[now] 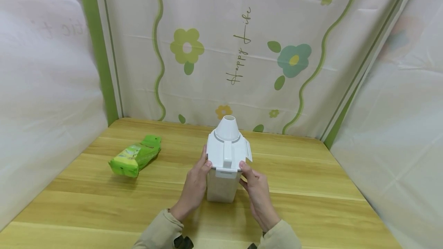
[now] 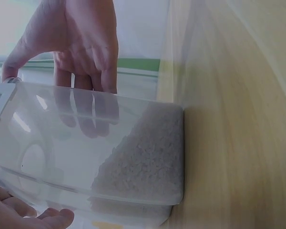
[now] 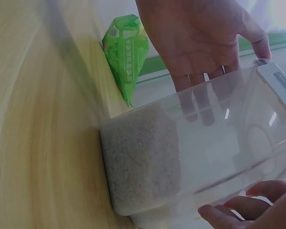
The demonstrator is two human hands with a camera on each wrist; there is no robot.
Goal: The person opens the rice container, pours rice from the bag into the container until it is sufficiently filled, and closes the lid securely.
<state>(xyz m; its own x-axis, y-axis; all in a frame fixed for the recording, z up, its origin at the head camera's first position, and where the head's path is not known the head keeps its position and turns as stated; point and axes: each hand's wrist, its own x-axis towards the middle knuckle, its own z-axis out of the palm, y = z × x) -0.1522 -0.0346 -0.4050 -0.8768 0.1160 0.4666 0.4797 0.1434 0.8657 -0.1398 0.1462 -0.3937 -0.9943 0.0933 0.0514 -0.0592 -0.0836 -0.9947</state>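
Observation:
A clear rice container (image 1: 222,189) with white grains in its lower part (image 2: 148,152) stands between my hands, its base on the table. Its white lid (image 1: 216,153) carries a white cone-shaped piece (image 1: 227,128) on top. My left hand (image 1: 194,185) holds the left side, thumb at the lid's front corner; the right wrist view shows its other fingers lying along the wall. On the opposite side my right hand (image 1: 257,193) holds the container likewise, thumb on the lid's right front corner. A flap (image 1: 248,151) juts from the lid's right side.
A green plastic bag (image 1: 136,156) lies to the left on the wooden table (image 1: 304,195). Behind the table hangs a flowered curtain (image 1: 214,18), with pale fabric walls (image 1: 45,99) on both sides.

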